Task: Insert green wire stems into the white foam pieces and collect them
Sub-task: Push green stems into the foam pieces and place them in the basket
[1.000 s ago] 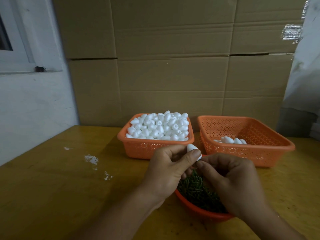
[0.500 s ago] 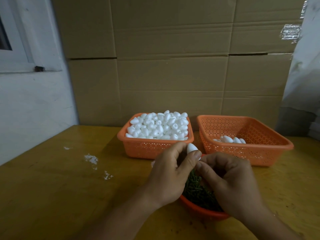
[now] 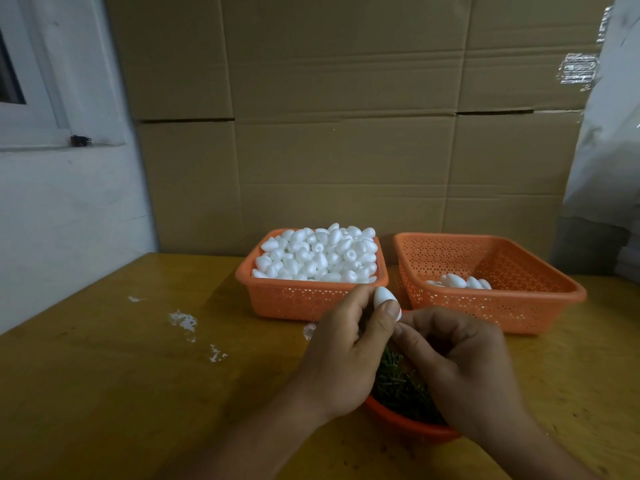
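My left hand (image 3: 341, 355) pinches a white egg-shaped foam piece (image 3: 383, 298) between thumb and fingers. My right hand (image 3: 460, 368) is closed, its fingertips pressed against the underside of that piece; whether it holds a green stem is hidden. Both hands hover over a round orange bowl (image 3: 405, 422) of green wire stems (image 3: 394, 382). Behind, the left orange basket (image 3: 311, 297) is heaped with white foam pieces (image 3: 318, 254). The right orange basket (image 3: 502, 306) holds a few foam pieces (image 3: 460, 281).
The wooden table (image 3: 121, 393) has white specks (image 3: 183, 322) at the left. A wall of cardboard boxes (image 3: 346, 116) stands right behind the baskets. A white wall with a window frame (image 3: 52, 133) is at the left, and plastic sheeting (image 3: 609, 133) hangs at the right.
The two hands have stayed together over the bowl, shifting slightly; the foam piece now shows a little more above my left thumb.
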Tool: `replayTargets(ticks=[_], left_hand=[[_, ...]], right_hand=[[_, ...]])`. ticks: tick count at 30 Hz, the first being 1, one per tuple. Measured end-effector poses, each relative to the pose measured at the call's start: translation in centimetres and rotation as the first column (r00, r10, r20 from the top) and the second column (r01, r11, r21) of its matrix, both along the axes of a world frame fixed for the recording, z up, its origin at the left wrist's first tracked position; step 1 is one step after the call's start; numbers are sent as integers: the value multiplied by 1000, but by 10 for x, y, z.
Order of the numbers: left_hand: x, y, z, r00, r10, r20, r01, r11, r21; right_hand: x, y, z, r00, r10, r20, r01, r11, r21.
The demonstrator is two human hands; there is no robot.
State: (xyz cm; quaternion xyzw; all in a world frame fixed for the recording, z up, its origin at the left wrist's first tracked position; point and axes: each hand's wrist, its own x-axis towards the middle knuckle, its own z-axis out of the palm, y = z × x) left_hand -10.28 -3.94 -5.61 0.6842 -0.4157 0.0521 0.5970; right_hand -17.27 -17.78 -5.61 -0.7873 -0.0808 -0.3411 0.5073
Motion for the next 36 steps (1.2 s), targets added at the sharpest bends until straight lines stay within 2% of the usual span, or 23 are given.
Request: replayTargets(ticks=[6, 8, 11, 14, 16, 18, 21, 24, 28, 31, 36], left_hand=[[0, 2, 4, 995, -52, -81, 52, 999, -3], [-1, 1, -1, 997, -5, -75, 8, 999, 45], [-3, 0, -6, 996, 89, 13, -90, 988, 123], [-7, -1, -7, 992, 98, 86, -109, 984, 142], [-8, -2, -7, 991, 83, 106, -99, 983, 154], [-8, -2, -8, 987, 86, 133, -108, 979, 171], [-6, -2, -9, 979, 106, 173, -137, 975, 177], [-5, -1, -11, 976, 117, 183, -149, 973, 177], [-5, -2, -12, 966, 138, 220, -176, 970, 167], [-5, -3, -11, 964, 134, 228, -171, 973, 153], [-4, -1, -12, 976, 110, 189, -142, 976, 165]], right_hand=[[4, -8, 7, 999, -17, -35, 17, 1000, 7], [9, -21, 13, 993, -111, -49, 110, 994, -21], [24, -48, 22, 952, -294, -90, 287, 954, -86], [47, -81, 31, 856, -485, -179, 443, 867, -230], [61, -100, 37, 788, -567, -240, 481, 810, -335], [74, -116, 41, 724, -628, -285, 490, 759, -429], [91, -135, 43, 580, -741, -340, 484, 648, -587], [105, -147, 42, 478, -765, -432, 432, 632, -643], [117, -158, 44, 418, -745, -520, 351, 661, -663], [123, -162, 45, 410, -720, -559, 313, 687, -655], [115, -150, 50, 361, -783, -507, 378, 619, -688]])
